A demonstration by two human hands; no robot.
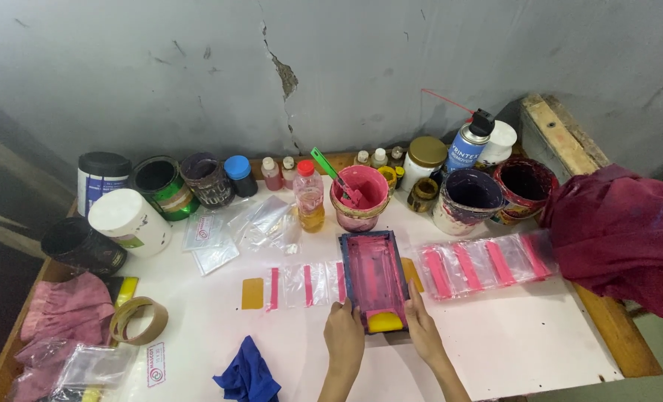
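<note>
— How did the small rectangular dark-framed printing screen smeared with pink ink (374,275) look?
— Flat on the white table (510,342), a yellow squeegee (385,321) at its six o'clock end.
— And the hands?
— The left hand (344,333) gripped its near-left corner, the right hand (423,327) its near-right.
— Containers?
— At twelve o'clock, a pink bucket (361,197) held pink ink and a green stick (331,173).

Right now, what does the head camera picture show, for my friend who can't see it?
Two hands, left hand and right hand, hold a small pink-inked printing frame on a white table. A yellow squeegee lies in it; clear bags with pink stripes and paint tubs sit around.
</note>
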